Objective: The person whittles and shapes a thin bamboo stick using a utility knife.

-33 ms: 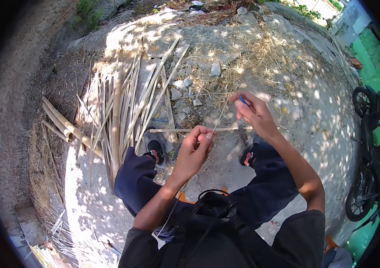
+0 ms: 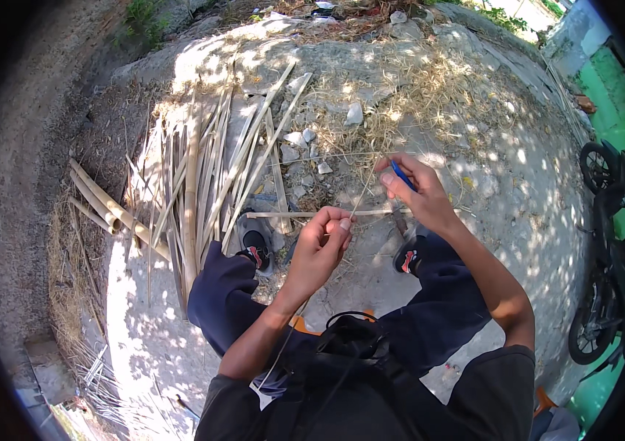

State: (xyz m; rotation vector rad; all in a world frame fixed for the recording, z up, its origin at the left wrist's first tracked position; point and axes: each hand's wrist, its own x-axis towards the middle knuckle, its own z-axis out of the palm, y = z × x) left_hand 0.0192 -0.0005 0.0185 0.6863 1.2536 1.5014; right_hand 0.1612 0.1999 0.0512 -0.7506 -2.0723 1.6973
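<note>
A thin pale bamboo strip (image 2: 362, 195) runs slanting across the space in front of me. My left hand (image 2: 318, 251) pinches it between thumb and fingers, and its lower end trails down along my left forearm. Farther up and to the right, my right hand (image 2: 421, 197) is closed around a small tool with a blue handle (image 2: 402, 175); its working end is too small to make out. The right fingertips are at the strip's upper end, though whether they grip it I cannot tell. Below both hands, a longer pale stick (image 2: 283, 214) lies crosswise near my shoes.
Split bamboo slats (image 2: 202, 176) lie heaped at the left, beside thicker bamboo poles (image 2: 103, 198). Stones (image 2: 354, 114) and dry shavings (image 2: 430, 95) are scattered ahead. Motorcycles (image 2: 599, 309) stand at the far right by a green wall (image 2: 606, 95).
The blue handle has tilted and shows more of its length in my right hand, whose fingers have shifted slightly. My left hand keeps its place on the strip.
</note>
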